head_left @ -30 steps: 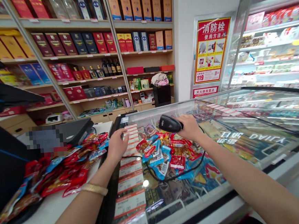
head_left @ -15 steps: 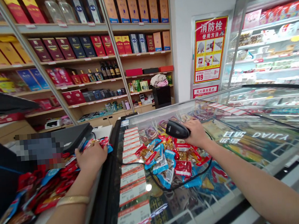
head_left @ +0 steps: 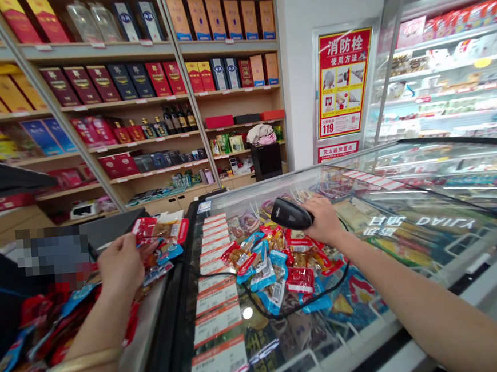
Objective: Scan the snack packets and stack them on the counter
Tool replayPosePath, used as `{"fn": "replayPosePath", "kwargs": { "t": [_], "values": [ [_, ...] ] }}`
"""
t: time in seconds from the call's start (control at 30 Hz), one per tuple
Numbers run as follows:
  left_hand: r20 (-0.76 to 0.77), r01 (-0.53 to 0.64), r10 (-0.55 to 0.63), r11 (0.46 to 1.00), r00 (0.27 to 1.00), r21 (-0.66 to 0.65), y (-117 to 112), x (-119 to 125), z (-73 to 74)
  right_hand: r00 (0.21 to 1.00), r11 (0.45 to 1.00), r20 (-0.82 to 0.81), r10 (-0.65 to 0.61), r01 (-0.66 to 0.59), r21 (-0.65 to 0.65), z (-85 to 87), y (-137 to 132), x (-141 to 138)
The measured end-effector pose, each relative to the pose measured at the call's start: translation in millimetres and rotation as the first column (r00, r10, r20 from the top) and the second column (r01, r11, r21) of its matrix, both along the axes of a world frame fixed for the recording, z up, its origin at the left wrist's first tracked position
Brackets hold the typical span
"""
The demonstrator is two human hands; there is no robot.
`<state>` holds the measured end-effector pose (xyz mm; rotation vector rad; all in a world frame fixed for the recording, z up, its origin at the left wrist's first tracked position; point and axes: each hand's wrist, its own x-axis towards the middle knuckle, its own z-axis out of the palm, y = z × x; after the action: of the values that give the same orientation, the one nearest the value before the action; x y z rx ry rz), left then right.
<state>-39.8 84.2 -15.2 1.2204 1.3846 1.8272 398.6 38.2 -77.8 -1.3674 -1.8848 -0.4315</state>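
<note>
My right hand (head_left: pixel 325 221) grips a black barcode scanner (head_left: pixel 289 213), held just above a heap of small red and blue snack packets (head_left: pixel 276 264) on the glass freezer lid (head_left: pixel 407 236). The scanner's black cable (head_left: pixel 284 312) loops across the glass. My left hand (head_left: pixel 119 268) is closed on a red snack packet (head_left: pixel 159 230), lifted slightly over a second pile of red packets (head_left: pixel 65 321) on the white counter (head_left: pixel 137 355) at the left. A gold bracelet sits on my left wrist.
A dark register terminal (head_left: pixel 114 228) stands behind the left pile. Wooden shelves (head_left: pixel 147 96) of boxed goods and bottles fill the back wall. A red fire-hydrant notice (head_left: pixel 341 84) hangs on the white pillar. An open chiller (head_left: pixel 450 72) runs along the right.
My left hand has moved from the freezer lid leftward to the counter pile and picked up a red packet. My right hand with the scanner has barely shifted.
</note>
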Motion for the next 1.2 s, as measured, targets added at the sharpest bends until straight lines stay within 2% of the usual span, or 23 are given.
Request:
{"fn": "replayPosePath", "kwargs": {
  "t": [0.13,0.23,0.3,0.63,0.83,0.97,1.03,1.1,1.17,1.2],
  "values": [
    [0.22,0.088,-0.066,0.992,0.973,-0.094,-9,45,-1.5,0.997,0.996,-0.01,0.083,-0.083,0.021,7.9,-7,-7],
    [0.228,0.183,-0.158,0.979,0.961,-0.091,-21,74,-3.9,0.987,0.988,0.022,0.157,-0.157,-0.016,14.9,-15,-15],
    [0.213,0.221,-0.198,0.972,0.957,-0.086,-28,85,-5.4,0.98,0.981,0.049,0.192,-0.189,-0.052,18.5,-20,-21],
    [0.266,0.293,-0.256,0.95,0.929,-0.109,-35,99,-7.8,0.97,0.967,0.105,0.22,-0.203,-0.154,22.3,-27,-34],
    [0.285,0.314,-0.275,0.944,0.918,-0.101,-36,98,-9.2,0.967,0.966,0.094,0.236,-0.222,-0.135,20.7,-27,-33],
    [0.299,0.333,-0.291,0.938,0.909,-0.1,-32,96,-15.4,0.973,0.971,0.056,0.224,-0.218,-0.099,19.9,-26,-30],
    [0.266,0.371,-0.328,0.92,0.906,-0.13,-31,97,-21.7,0.98,0.979,0.038,0.193,-0.19,-0.079,18.9,-25,-28],
    [0.139,0.428,-0.406,0.88,0.903,-0.207,-31,100,-29.8,0.987,0.985,0.024,0.162,-0.16,-0.057,17.1,-22,-24],
    [-0.132,0.411,-0.467,0.858,0.875,-0.308,-30,100,-37.8,0.991,0.99,0.012,0.136,-0.136,-0.035,14.7,-20,-21],
    [-0.305,0.363,-0.463,0.871,0.832,-0.331,-29,98,-41.0,0.992,0.992,0.009,0.125,-0.125,-0.028,13.5,-19,-19]
  ]
}}
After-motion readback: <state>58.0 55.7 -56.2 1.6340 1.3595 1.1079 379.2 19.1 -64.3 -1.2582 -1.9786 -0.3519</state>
